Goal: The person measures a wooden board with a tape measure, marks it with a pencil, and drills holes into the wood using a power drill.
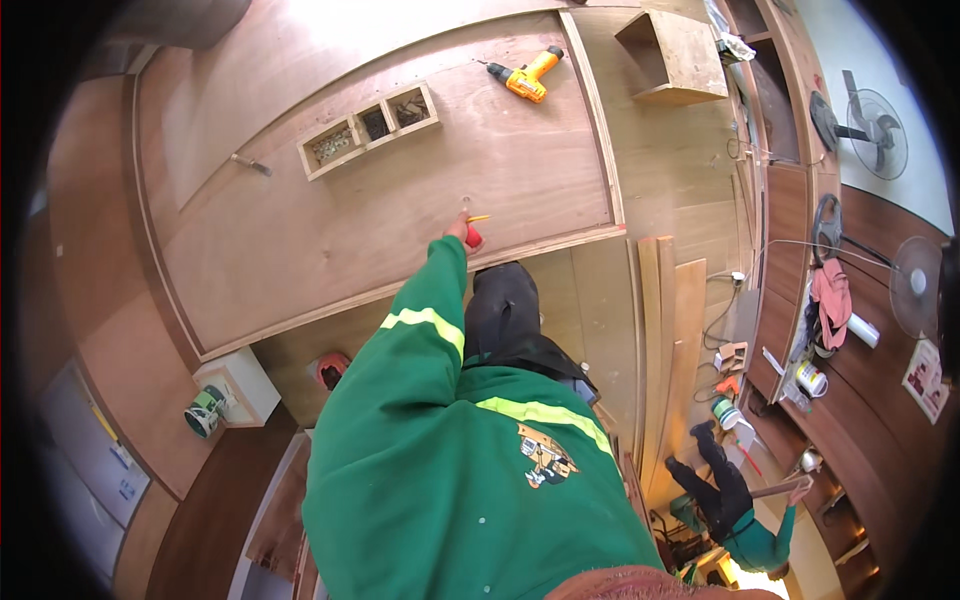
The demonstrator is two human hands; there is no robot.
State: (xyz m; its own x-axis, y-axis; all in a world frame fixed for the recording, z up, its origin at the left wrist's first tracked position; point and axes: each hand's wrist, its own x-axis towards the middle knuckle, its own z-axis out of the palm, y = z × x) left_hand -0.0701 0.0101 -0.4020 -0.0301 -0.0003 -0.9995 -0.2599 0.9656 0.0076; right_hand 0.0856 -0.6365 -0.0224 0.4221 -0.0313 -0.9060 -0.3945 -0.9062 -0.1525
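Note:
My left hand (458, 228) reaches out over the near edge of a large framed plywood panel (400, 215). Its fingers are closed around a yellow pencil (480, 218) and a small rounded red object (474, 237), which I cannot make out clearly. My right hand is not in view. Farther off on the panel lies a yellow cordless drill (528, 78) with a black chuck. To its left is a wooden tray (368, 130) with three compartments holding small loose pieces. A brush-like tool (250, 163) lies near the panel's left side.
An open wooden box (678, 60) stands beyond the panel's right edge. Long boards (667, 350) lie to my right. A co-worker (745, 510) in green holds a piece of wood at lower right. Fans (878, 132), cables and paint cans line the right side; a white box (245, 385) is at left.

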